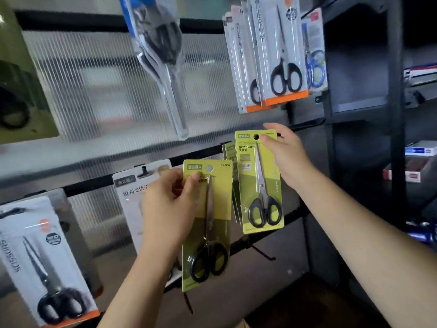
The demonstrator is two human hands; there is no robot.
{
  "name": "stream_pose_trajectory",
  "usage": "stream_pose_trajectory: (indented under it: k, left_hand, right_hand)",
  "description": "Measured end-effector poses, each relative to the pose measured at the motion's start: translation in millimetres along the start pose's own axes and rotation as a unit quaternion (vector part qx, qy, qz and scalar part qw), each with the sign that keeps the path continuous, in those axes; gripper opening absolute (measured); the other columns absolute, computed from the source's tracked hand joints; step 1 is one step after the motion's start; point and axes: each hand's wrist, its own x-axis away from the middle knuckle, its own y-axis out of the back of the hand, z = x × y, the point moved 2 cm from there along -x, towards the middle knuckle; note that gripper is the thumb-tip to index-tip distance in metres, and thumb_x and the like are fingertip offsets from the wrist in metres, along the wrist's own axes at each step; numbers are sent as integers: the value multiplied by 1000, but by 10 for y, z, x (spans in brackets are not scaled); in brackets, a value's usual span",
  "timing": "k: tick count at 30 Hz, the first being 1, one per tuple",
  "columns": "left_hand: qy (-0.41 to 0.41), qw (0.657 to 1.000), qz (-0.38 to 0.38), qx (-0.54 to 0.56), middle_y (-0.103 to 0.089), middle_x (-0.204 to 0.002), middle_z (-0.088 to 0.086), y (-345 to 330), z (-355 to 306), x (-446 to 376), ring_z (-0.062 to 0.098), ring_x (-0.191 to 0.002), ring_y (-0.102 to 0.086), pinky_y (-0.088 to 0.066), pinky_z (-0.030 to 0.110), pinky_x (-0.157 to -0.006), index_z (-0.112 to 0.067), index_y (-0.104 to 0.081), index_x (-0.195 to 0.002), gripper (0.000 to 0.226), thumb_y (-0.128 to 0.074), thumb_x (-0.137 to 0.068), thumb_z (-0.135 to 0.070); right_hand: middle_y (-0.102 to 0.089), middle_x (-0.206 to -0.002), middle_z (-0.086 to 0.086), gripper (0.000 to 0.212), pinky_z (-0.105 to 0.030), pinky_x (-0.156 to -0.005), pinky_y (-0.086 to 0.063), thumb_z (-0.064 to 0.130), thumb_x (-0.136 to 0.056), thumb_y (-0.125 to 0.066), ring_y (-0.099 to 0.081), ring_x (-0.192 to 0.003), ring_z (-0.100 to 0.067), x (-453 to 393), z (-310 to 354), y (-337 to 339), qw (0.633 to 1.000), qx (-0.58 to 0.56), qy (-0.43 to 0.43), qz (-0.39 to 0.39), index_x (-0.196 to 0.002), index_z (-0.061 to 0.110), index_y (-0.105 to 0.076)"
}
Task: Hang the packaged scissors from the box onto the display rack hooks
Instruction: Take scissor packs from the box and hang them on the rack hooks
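My left hand (170, 200) pinches the upper left edge of a yellow-green scissors pack (208, 223) with black handles, holding it upright in front of the rack. My right hand (286, 155) grips the top right corner of a second, matching scissors pack (259, 183), whose hang hole sits at a hook on the rack's lower rail (94, 183). More yellow-green packs (230, 152) hang just behind that one. The box is out of view.
White-and-orange scissors packs hang at upper right (276, 55) and lower left (45, 263). A clear blister pack (163, 60) dangles at top centre. A white pack (132, 185) hangs behind my left hand. A bare hook (262, 252) juts out below. Dark shelving (364, 91) stands right.
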Motion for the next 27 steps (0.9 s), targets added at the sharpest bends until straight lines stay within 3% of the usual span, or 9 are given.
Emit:
stream_pose_trajectory:
  k: [7, 12, 16, 19, 22, 27]
  left_hand:
    - [4, 1000, 6, -11, -67, -71, 5, -112, -88, -54, 25, -71, -62, -50, 41, -64, -25, -68, -77, 16, -60, -90, -28]
    - [21, 999, 26, -8, -62, -66, 9, -273, -107, -164, 14, -59, -52, -41, 29, -57, -15, -67, -77, 20, -60, -91, -27]
    - [32, 999, 39, 15, -58, -65, 9, -592, -104, -278, 10, -56, -46, -38, 18, -50, -4, -65, -79, 26, -59, -92, -26]
    - [45, 997, 37, 42, -62, -67, 6, -848, -152, -368, 12, -59, -52, -44, 28, -57, -3, -66, -79, 26, -59, -92, -25]
    - [75, 994, 23, 79, -67, -76, 9, -1029, -187, -427, 18, -67, -62, -52, 33, -63, -3, -67, -85, 24, -59, -92, -24]
    - [107, 989, -14, 99, -62, -71, 4, -1159, -202, -488, 16, -66, -59, -54, 39, -68, -1, -66, -84, 22, -58, -92, -21]
  right_hand:
    - [-48, -129, 1, 40, -18, -81, -37, 16, -94, -55, -44, -103, -4, -76, -157, -94, 999, 32, 4, 24, -133, 22, -50]
    - [-51, -134, 0, 45, -27, -97, -36, 19, -93, -58, -46, -123, -15, -119, -245, -140, 999, 48, 7, 16, -136, 24, -47]
    - [-58, -124, -4, 48, -32, -97, -42, 28, -93, -57, -53, -114, -18, -172, -298, 6, 995, 97, -4, -15, -137, 19, -42]
    - [-60, -122, -6, 38, -35, -98, -43, 25, -94, -54, -54, -112, -20, -183, -289, 268, 984, 174, 2, -44, -131, 16, -49]
    - [-62, -118, -6, 30, -25, -86, -41, 23, -94, -53, -56, -106, -20, -136, -271, 515, 970, 238, 20, -55, -122, 13, -55]
    - [-62, -116, -6, 32, -19, -75, -34, 23, -96, -51, -54, -95, -15, -20, -326, 734, 957, 289, 19, -35, -126, 13, -50]
